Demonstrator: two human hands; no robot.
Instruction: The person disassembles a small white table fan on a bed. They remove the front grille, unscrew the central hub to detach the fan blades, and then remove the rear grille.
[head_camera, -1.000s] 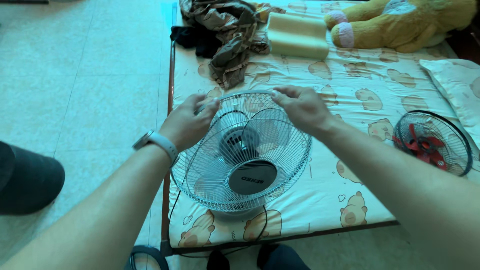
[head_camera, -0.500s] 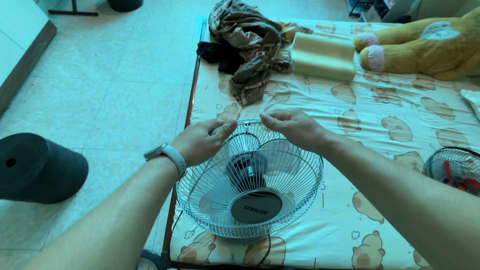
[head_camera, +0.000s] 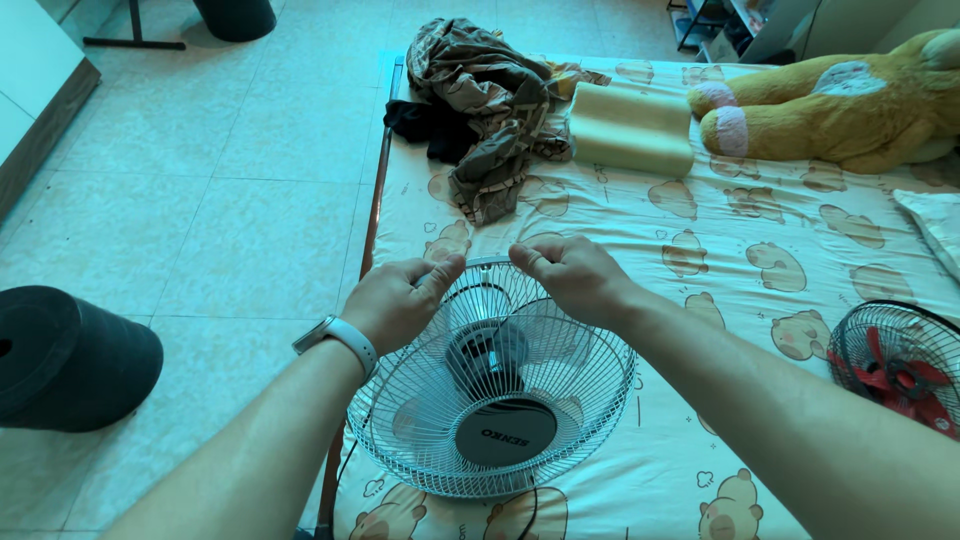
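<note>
Fingers of the left hand (head_camera: 400, 300) and right hand (head_camera: 570, 275) pinch the twelve o'clock rim of the white fan (head_camera: 490, 385) lying on the bed (head_camera: 700, 220), its wire guard still fully on.

A bed (head_camera: 620, 210) with a bear-print sheet is filling the right of the frame, carrying a white wire-caged fan (head_camera: 490, 385) at lower centre, crumpled clothes (head_camera: 490, 95) and a yellow pillow (head_camera: 630, 128) at top, a plush toy (head_camera: 850, 95) upper right, and a red-bladed fan (head_camera: 895, 365) at right.
</note>
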